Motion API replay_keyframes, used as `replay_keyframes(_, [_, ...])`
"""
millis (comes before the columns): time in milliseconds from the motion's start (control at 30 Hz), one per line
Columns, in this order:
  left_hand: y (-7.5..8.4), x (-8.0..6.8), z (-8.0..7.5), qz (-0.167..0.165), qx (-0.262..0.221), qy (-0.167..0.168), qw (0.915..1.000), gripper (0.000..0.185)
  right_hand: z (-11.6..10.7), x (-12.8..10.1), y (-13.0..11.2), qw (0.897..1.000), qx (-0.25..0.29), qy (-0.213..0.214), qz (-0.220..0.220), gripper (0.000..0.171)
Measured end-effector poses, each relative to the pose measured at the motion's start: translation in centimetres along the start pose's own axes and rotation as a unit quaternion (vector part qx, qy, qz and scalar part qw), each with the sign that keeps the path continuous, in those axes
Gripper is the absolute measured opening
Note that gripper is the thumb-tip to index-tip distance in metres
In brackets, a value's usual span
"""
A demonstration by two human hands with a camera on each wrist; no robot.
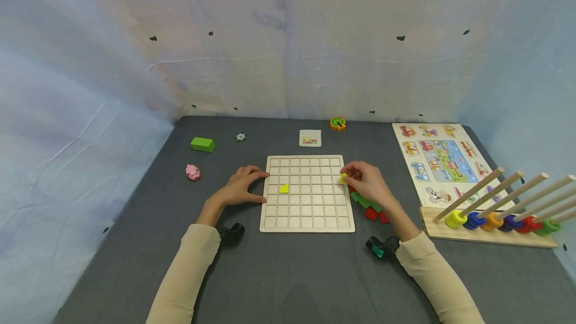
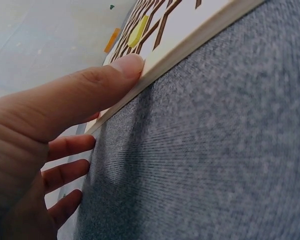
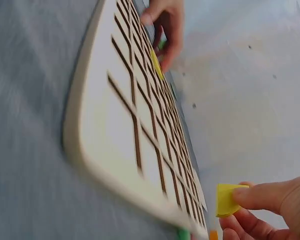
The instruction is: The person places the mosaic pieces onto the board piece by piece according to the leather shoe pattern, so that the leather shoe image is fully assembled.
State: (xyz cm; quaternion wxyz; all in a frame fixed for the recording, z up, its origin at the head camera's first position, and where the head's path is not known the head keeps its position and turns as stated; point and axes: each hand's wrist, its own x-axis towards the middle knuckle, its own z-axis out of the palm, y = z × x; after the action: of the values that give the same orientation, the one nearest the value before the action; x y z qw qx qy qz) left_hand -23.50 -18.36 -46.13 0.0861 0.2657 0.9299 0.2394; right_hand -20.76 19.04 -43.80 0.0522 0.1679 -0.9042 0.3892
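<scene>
A pale wooden grid board (image 1: pixel 307 219) lies flat on the dark table. One yellow tile (image 1: pixel 284 189) sits in a square left of its middle. My left hand (image 1: pixel 240 186) rests at the board's left edge, thumb and index finger touching the rim and the other fingers spread loosely. Over the board's right edge, my right hand (image 1: pixel 366 181) pinches a second yellow tile (image 3: pixel 225 200) between thumb and fingertips. Beneath and beside that hand lie several green tiles (image 1: pixel 360 200) and red tiles (image 1: pixel 371 214), partly hidden by it.
Behind the board lies a small card with a coloured grid pattern (image 1: pixel 310 138). A yellow-green round toy (image 1: pixel 338 124), poker chip (image 1: pixel 240 137), green block (image 1: pixel 202 144) and pink pig (image 1: pixel 192 172) stand around. At right are a picture puzzle (image 1: pixel 443 164) and a pegged rack with coloured rings (image 1: pixel 490 229).
</scene>
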Motion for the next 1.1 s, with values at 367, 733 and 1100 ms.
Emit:
replay_keyframes(367, [0.1, 0.0, -0.1, -0.001, -0.001, -0.002, 1.0000, 0.073, 4.8, 2.1, -2.0, 0.995, 0.082, -0.037, -0.045, 0.015])
replay_keyframes(733, [0.2, -0.1, -0.2, 0.003, 0.001, -0.002, 1.0000, 0.073, 7.6, 2.9, -2.9, 0.997, 0.065, -0.045, -0.017, 0.007])
replay_keyframes(1100, [0.4, -0.1, -0.3, 0.013, 0.002, 0.004, 0.9999, 0.071, 7.9, 2.6, -3.6, 0.998, 0.009, -0.052, -0.017, 0.005])
